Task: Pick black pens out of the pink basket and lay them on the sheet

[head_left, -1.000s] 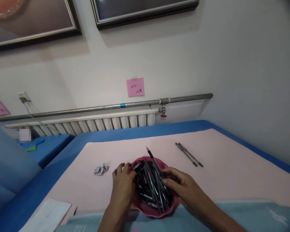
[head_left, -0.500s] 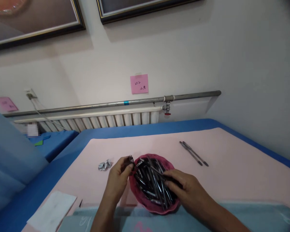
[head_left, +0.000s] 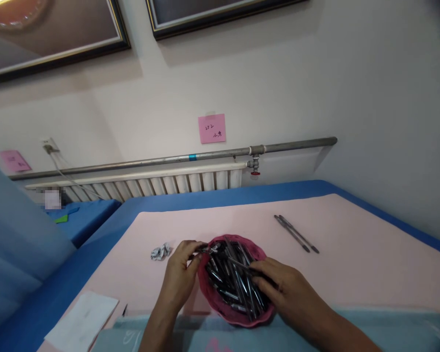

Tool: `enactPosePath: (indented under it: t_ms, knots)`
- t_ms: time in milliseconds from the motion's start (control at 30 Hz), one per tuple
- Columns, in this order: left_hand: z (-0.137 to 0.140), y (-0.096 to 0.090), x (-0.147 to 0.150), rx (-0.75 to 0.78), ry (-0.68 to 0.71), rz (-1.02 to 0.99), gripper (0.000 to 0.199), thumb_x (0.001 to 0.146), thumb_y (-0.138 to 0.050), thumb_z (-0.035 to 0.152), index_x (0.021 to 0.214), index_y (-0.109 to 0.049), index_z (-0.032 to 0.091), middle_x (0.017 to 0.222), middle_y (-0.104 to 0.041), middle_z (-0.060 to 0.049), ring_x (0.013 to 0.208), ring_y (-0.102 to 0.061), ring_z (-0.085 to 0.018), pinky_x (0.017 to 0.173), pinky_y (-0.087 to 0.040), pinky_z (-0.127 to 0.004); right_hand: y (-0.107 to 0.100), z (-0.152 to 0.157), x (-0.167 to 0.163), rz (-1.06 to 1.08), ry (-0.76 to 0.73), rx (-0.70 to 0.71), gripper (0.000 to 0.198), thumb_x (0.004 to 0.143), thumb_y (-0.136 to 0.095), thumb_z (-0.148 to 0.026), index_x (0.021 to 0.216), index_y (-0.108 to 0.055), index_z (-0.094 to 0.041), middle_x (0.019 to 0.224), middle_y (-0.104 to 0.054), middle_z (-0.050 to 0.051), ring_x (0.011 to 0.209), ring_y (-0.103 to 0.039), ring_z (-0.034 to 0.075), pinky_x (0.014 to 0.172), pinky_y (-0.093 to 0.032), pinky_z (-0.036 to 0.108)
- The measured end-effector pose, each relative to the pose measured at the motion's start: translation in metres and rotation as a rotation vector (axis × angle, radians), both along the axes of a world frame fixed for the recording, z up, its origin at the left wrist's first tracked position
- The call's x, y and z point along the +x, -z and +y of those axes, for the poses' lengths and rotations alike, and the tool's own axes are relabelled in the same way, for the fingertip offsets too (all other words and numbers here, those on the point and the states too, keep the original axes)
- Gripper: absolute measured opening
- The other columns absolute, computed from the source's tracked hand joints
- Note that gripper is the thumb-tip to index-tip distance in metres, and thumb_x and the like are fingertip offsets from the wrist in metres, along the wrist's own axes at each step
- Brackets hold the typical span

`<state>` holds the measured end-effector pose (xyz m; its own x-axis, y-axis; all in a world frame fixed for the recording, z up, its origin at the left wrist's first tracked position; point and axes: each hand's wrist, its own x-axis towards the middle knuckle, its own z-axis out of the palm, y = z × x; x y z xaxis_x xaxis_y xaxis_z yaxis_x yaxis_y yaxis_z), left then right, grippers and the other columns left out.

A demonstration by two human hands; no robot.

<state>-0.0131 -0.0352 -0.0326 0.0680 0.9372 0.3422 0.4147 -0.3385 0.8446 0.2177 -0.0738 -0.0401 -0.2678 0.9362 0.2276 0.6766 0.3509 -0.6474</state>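
A pink-red basket [head_left: 213, 299] full of dark and clear pens [head_left: 238, 278] stands between my hands at the table's near side. My left hand [head_left: 183, 269] is closed at the basket's left rim, pinching a few small dark pieces that look like pen caps [head_left: 202, 248]. My right hand [head_left: 282, 283] is closed on a pen [head_left: 242, 264] over the basket's right side. That pen's far end points left, toward what the left fingers hold. Two capped pens [head_left: 297, 233] lie side by side farther back on the right.
Crumpled paper [head_left: 161, 251] lies left of the basket. White sheets [head_left: 82, 320] and a small dark piece [head_left: 125, 309] are at the near left. A pink cover [head_left: 352, 244] lies over the blue table edge [head_left: 242, 191]; a radiator [head_left: 183, 183] is behind.
My left hand has turned, so the dark pieces tip from upright to pointing right, over the basket's rim. My right hand keeps the pen in nearly the same place.
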Motion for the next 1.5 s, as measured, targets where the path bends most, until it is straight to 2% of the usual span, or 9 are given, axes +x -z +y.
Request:
enactPosePath:
  t_ms: [200, 300, 733, 967, 1033, 1133, 1200, 1300, 1500]
  knots:
    - [-0.001, 0.005, 0.003, 0.144, 0.056, 0.353, 0.029, 0.079, -0.047, 0.012, 0.091, -0.069, 0.027, 0.091, -0.063, -0.006, 0.089, -0.055, -0.02, 0.079, -0.043, -0.032, 0.003, -0.001, 0.001, -0.153, -0.002, 0.087, 0.022, 0.084, -0.045, -0.02, 0.095, -0.064, -0.023, 0.085, -0.064, 0.004, 0.08, -0.06, 0.018, 0.071, -0.047, 0.03]
    - [-0.001, 0.007, 0.005, 0.187, 0.079, 0.434, 0.031, 0.081, -0.045, 0.011, 0.095, -0.068, 0.025, 0.091, -0.062, -0.007, 0.088, -0.054, -0.019, 0.076, -0.044, -0.032, 0.004, -0.002, 0.001, -0.213, -0.012, 0.111, 0.023, 0.084, -0.043, -0.016, 0.093, -0.064, -0.022, 0.083, -0.063, 0.003, 0.078, -0.06, 0.018, 0.069, -0.046, 0.029]
    - [-0.005, 0.002, 0.011, 0.061, 0.232, 0.364, 0.03, 0.08, -0.044, 0.008, 0.097, -0.066, 0.02, 0.093, -0.061, -0.006, 0.089, -0.056, -0.016, 0.079, -0.045, -0.029, 0.003, -0.001, 0.003, -0.177, -0.075, 0.052, 0.022, 0.084, -0.045, -0.015, 0.091, -0.064, -0.022, 0.083, -0.063, 0.002, 0.078, -0.058, 0.017, 0.07, -0.045, 0.029]
    - [-0.008, 0.007, 0.022, 0.097, 0.283, 0.302, 0.032, 0.08, -0.041, 0.008, 0.099, -0.064, 0.022, 0.1, -0.061, -0.005, 0.096, -0.056, -0.014, 0.084, -0.046, -0.029, 0.003, -0.003, 0.001, -0.177, -0.061, 0.042, 0.021, 0.083, -0.045, -0.014, 0.091, -0.064, -0.021, 0.083, -0.063, 0.003, 0.078, -0.058, 0.017, 0.071, -0.044, 0.029]
    - [-0.006, 0.008, 0.02, 0.122, 0.232, 0.287, 0.032, 0.081, -0.043, 0.012, 0.104, -0.062, 0.023, 0.107, -0.06, -0.005, 0.102, -0.055, -0.016, 0.09, -0.045, -0.032, 0.002, -0.001, 0.003, -0.16, -0.045, 0.046, 0.021, 0.083, -0.046, -0.015, 0.089, -0.064, -0.022, 0.084, -0.063, 0.003, 0.078, -0.058, 0.016, 0.071, -0.044, 0.028]
    - [-0.003, 0.01, 0.013, 0.131, 0.038, 0.24, 0.035, 0.081, -0.048, 0.024, 0.114, -0.055, 0.023, 0.12, -0.054, -0.007, 0.106, -0.054, -0.019, 0.092, -0.044, -0.037, 0.003, 0.009, 0.017, -0.099, 0.081, 0.072, 0.02, 0.083, -0.046, -0.019, 0.088, -0.065, -0.021, 0.084, -0.063, 0.003, 0.079, -0.06, 0.016, 0.071, -0.045, 0.026]
    - [0.0, 0.012, 0.009, 0.082, -0.042, 0.21, 0.034, 0.081, -0.047, 0.031, 0.113, -0.056, 0.022, 0.118, -0.054, -0.008, 0.099, -0.058, -0.019, 0.086, -0.049, -0.036, 0.006, 0.02, 0.038, -0.102, 0.285, 0.106, 0.021, 0.084, -0.045, -0.024, 0.09, -0.065, -0.02, 0.086, -0.064, 0.004, 0.081, -0.061, 0.016, 0.073, -0.046, 0.025]
    - [0.002, 0.015, 0.007, 0.012, -0.048, 0.219, 0.032, 0.082, -0.046, 0.035, 0.106, -0.059, 0.019, 0.108, -0.058, -0.008, 0.092, -0.06, -0.019, 0.078, -0.052, -0.034, 0.012, 0.035, 0.077, -0.273, 0.607, 0.069, 0.026, 0.083, -0.044, -0.026, 0.096, -0.064, -0.018, 0.094, -0.066, 0.006, 0.087, -0.061, 0.017, 0.076, -0.045, 0.025]
    - [0.002, 0.017, 0.01, -0.019, -0.056, 0.265, 0.031, 0.081, -0.043, 0.034, 0.103, -0.06, 0.018, 0.104, -0.059, -0.008, 0.09, -0.06, -0.019, 0.074, -0.051, -0.034, 0.024, 0.053, 0.128, -0.426, 0.752, -0.059, 0.03, 0.082, -0.041, -0.022, 0.089, -0.068, -0.012, 0.091, -0.067, 0.015, 0.084, -0.062, 0.025, 0.067, -0.042, 0.03]
